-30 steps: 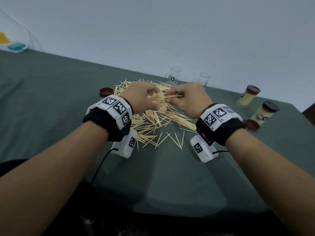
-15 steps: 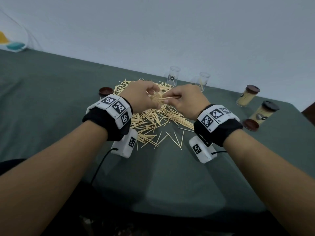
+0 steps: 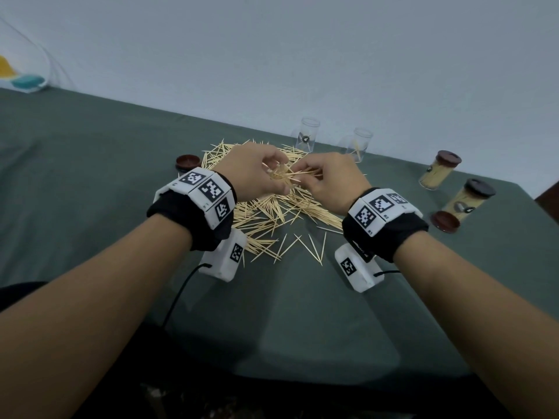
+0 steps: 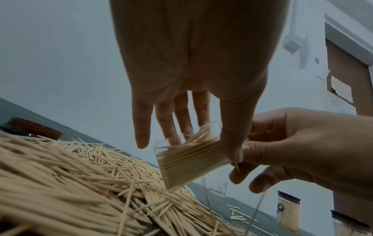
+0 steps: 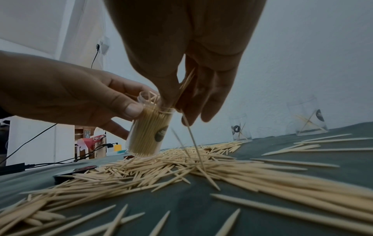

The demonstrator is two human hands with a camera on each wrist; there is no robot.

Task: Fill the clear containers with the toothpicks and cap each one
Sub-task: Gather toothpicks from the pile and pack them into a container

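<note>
L hand (image 5: 66, 95) grips tilted tube (image 5: 148, 129) over pile (image 3: 266, 213) so strays drop back; R hand (image 5: 187, 67) pinches picks (image 5: 186, 83) at its mouth

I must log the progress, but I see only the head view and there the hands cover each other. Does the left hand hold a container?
Observer: Yes. The left hand grips a tilted clear container.
Operator: How full is it?
Observer: The right wrist view shows it almost packed with standing toothpicks.
Operator: And the right hand?
Observer: The right hand pinches loose toothpicks at the container's open mouth; no cap is on it.
</note>
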